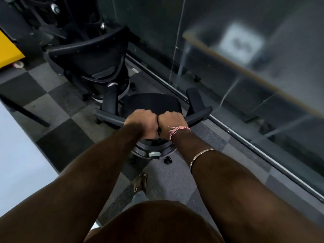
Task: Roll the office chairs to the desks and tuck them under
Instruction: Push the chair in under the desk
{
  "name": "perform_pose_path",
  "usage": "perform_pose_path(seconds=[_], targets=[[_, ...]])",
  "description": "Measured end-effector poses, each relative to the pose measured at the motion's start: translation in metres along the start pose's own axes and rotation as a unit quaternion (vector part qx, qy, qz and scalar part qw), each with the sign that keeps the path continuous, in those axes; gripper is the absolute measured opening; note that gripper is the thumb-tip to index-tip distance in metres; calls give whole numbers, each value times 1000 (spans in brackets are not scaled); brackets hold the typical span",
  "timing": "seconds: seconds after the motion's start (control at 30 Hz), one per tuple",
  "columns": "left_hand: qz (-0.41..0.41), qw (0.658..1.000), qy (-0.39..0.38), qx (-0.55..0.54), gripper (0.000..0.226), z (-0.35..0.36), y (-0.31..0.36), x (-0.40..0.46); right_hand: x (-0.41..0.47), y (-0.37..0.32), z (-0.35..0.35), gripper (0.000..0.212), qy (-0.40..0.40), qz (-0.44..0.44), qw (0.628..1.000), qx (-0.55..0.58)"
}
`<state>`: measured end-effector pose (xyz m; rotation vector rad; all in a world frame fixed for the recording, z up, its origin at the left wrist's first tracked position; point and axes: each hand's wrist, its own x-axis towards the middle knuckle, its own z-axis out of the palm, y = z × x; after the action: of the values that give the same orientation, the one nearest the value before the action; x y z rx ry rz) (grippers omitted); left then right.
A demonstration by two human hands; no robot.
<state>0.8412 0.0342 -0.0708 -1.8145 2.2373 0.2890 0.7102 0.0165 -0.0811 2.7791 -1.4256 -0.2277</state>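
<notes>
- The floor point(57, 109) under me is carpet in a grey and dark check.
- My chair point(154, 104) stands on it by its castors.
- A second chair point(94, 57) stands just beyond mine.
- My sandalled foot point(140, 181) rests on it, behind my chair.

Single head view, wide-angle, worn high, looking forward and steeply down over both forearms. Close range: left hand point(142, 124) and right hand point(172, 121) sit at frame centre on a chair point(154, 104), torso fills the bottom edge. Frame tilted, glass wall point(245, 58) running diagonally across upper right, probably blurred by motion. Checkered floor point(57, 109) at left. No second view.
</notes>
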Motion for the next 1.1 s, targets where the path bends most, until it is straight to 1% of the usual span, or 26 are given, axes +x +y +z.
perform_pose_path(seconds=[0.13,0.37,0.47,0.63,0.7,0.8,0.9,1.03,1.1], targets=[[15,1000,4,-1,32,-1,37,6,-29,28,5,26,-2,18,1000,2],[116,992,22,38,30,-11,120,20,-95,84,16,23,-15,97,995,18],[146,988,19,42,29,-14,158,25,-125,109,20,19,-26,139,990,28],[214,975,17,63,28,-14,219,36,-178,142,28,18,-34,213,976,41],[257,963,15,79,27,-15,250,41,-205,156,33,18,-35,254,965,45],[288,954,17,85,25,-15,275,42,-228,165,37,18,-34,282,958,43],[341,935,21,98,24,-13,308,44,-258,176,40,17,-48,329,942,55],[407,906,15,112,27,-14,353,47,-295,187,42,17,-58,404,910,70],[451,882,15,134,26,-15,374,47,-312,187,43,18,-62,449,888,72]])
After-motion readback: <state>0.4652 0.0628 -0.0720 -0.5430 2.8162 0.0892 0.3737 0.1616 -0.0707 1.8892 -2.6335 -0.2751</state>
